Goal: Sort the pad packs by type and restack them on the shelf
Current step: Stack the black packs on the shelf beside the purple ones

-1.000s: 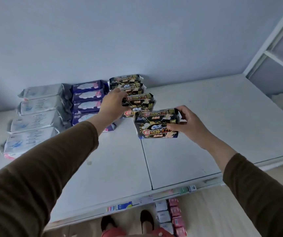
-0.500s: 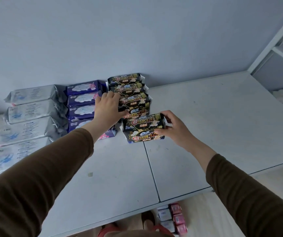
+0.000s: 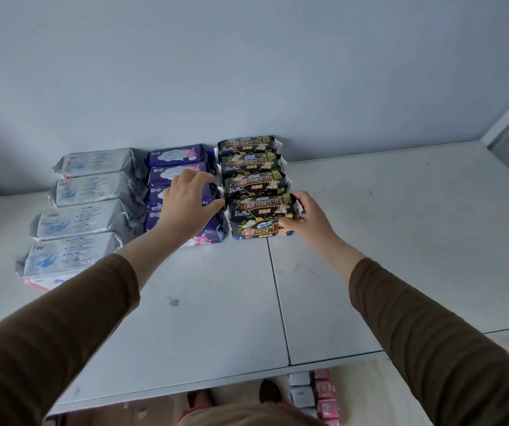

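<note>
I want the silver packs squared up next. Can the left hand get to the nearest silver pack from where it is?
Probably yes. The left hand hovers over the purple packs, right beside the silver row, and nothing lies on the nearest silver pack.

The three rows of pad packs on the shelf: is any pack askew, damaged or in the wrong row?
Nothing stands out. The silver packs, purple packs and black packs each keep their own row. The right hand holds the front black pack, which sits roughly in line. The left hand hides part of the purple row.
</note>
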`<state>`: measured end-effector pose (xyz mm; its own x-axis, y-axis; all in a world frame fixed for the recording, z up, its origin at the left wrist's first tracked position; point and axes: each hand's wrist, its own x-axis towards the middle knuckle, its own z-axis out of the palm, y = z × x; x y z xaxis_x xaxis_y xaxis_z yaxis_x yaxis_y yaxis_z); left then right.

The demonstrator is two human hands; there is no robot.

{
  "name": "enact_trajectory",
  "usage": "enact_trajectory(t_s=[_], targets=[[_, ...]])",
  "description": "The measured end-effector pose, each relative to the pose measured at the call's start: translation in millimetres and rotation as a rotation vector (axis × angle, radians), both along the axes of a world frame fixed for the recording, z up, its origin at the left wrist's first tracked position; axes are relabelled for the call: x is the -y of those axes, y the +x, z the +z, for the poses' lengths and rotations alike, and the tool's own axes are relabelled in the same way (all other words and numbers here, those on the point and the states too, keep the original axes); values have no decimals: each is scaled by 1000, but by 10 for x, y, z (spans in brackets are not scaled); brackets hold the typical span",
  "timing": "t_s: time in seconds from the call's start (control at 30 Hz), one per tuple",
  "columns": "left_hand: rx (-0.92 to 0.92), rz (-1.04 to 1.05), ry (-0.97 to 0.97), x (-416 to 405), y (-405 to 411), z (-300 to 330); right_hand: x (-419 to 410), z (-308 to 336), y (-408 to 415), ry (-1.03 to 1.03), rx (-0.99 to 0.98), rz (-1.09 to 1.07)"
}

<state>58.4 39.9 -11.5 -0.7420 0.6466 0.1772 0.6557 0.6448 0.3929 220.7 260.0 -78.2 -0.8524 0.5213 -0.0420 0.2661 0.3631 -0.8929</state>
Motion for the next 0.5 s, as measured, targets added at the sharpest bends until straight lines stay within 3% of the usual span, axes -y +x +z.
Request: enact_trajectory(t_s=[0.13, 0.5], targets=[[4, 21, -33, 54, 157, -14, 42, -2, 29, -24, -2, -13], [-60, -120, -3, 269, 991, -11, 286, 308, 872, 286, -22, -38]])
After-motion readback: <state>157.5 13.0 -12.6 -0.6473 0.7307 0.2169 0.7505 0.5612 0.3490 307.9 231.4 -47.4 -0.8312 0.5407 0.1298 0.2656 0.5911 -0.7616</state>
